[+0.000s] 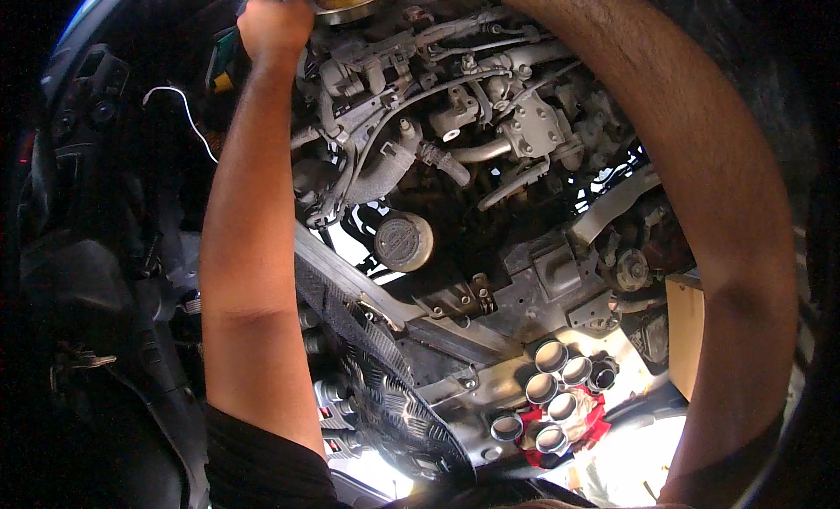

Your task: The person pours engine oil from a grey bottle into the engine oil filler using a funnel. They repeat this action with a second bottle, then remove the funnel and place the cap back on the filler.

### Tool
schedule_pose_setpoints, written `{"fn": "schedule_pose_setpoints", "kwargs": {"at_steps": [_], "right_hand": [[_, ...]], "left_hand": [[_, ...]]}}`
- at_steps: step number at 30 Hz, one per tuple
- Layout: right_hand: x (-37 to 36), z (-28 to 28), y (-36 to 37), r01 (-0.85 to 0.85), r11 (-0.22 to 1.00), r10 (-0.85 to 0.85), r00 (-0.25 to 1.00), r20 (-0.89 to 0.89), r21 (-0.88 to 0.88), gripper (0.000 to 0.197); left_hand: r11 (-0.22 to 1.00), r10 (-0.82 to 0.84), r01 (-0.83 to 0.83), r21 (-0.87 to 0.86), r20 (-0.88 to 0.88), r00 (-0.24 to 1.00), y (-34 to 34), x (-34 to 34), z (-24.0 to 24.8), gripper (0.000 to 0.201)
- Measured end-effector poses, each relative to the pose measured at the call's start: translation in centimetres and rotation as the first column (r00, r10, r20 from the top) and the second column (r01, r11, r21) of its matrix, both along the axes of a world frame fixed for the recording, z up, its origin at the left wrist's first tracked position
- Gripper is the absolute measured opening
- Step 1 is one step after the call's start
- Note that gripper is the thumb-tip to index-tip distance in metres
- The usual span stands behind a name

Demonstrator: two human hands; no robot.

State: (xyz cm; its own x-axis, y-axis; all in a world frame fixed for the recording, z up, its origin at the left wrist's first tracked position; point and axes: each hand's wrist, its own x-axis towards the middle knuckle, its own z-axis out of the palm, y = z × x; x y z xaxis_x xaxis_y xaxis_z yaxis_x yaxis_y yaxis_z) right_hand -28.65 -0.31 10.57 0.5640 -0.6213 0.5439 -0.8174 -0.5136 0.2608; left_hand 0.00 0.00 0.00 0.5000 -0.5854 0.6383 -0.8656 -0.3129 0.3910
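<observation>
The left hand (276,24) is at the top of the frame, left of centre, its fingers curled in, and a small dark shape shows at its upper edge; whether the fist is closed on that shape cannot be told. The round metal part (354,14), with a bright rim and a yellowish inside, lies immediately to the right of this hand, cut off by the top edge; the frame does not show whether hand and part touch. The right forearm (717,185) curves up the right side and leaves through the top, so the right hand is out of view and its grip cannot be told. Below the round part, grey engine parts (534,128) with hoses and pipes fill the upper middle, and a round cap (403,240) sits near the centre. Left of the left forearm (249,194), a thin white wire (197,124) hangs near a yellow-and-green item (221,72). At the lower right, several open cylindrical pieces (542,388) stand grouped about a red cloth (599,413), with a brown box (685,334) beside the right arm.
</observation>
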Motion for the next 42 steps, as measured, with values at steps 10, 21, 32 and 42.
{"fn": "schedule_pose_setpoints", "kwargs": {"at_steps": [10,21,32,42], "right_hand": [[-0.4,-0.2,0.1,-0.020,0.997,0.014,0.997,-0.076,-0.073,0.023],[-0.8,0.0,1.1,-0.004,0.998,-0.001,0.996,-0.091,-0.060,0.024],[-0.7,-0.5,0.4,-0.012,0.997,0.005,0.996,-0.088,-0.082,0.026],[-1.4,-0.4,1.7,-0.025,0.991,0.009,0.993,-0.117,-0.135,0.027]], "left_hand": [[0.999,0.000,0.000,-0.032,0.020,1.000,-0.5,0.1,-0.7,0.054],[0.997,-0.034,0.053,0.055,-0.299,0.954,1.4,-4.2,2.3,0.067],[1.000,-0.018,0.019,-0.019,0.008,1.000,-0.5,-0.3,-0.3,0.056],[1.000,-0.014,0.015,-0.015,0.010,1.000,-0.3,-0.6,-0.2,0.055]]}}
